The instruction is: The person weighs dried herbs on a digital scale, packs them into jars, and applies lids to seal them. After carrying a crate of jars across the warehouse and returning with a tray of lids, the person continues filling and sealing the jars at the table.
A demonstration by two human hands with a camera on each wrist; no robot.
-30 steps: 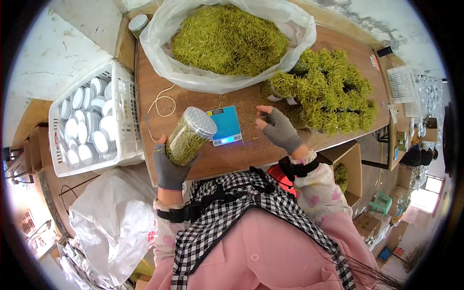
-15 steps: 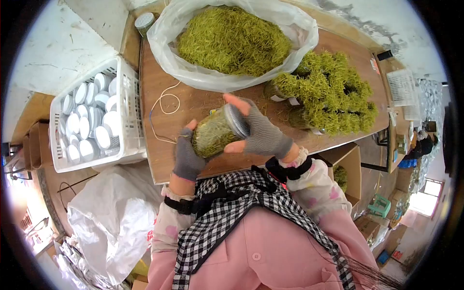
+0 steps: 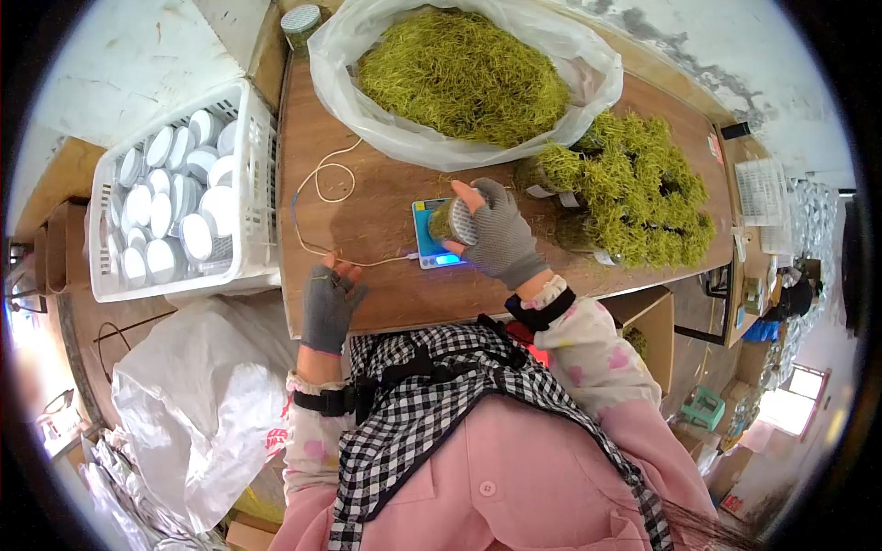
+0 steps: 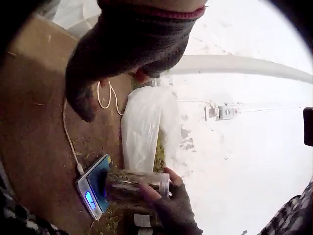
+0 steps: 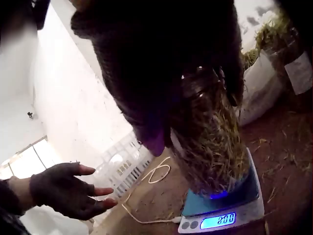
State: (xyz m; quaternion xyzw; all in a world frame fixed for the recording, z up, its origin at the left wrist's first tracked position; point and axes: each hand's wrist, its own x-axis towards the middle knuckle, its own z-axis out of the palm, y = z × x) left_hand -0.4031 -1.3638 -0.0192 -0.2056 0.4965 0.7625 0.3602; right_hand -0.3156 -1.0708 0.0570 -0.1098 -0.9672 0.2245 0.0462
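My right hand (image 3: 503, 237), in a grey fingerless glove, grips the lidded end of a clear jar (image 3: 445, 223) filled with green strands. In the right wrist view the jar (image 5: 210, 142) stands slightly tilted at the blue plate of a small scale (image 5: 222, 210), whose display is lit. The left wrist view shows the thumb and fingers of the right hand (image 4: 177, 205) around the jar (image 4: 132, 187). My left hand (image 3: 329, 308), gloved alike, is held over the table's near left part with relaxed fingers and nothing in it.
A plastic bag (image 3: 331, 69) of green strands stands at the back. Several filled jars (image 3: 643, 197) are grouped on the right. On the left is a white basket (image 3: 257, 184) of lids. A white cable (image 3: 317, 197) runs to the scale, and another lidded jar (image 3: 301, 28) stands back left.
The jar went from my left hand into both hands, then over to the scale in my right hand. My left hand has let go and moved away left.
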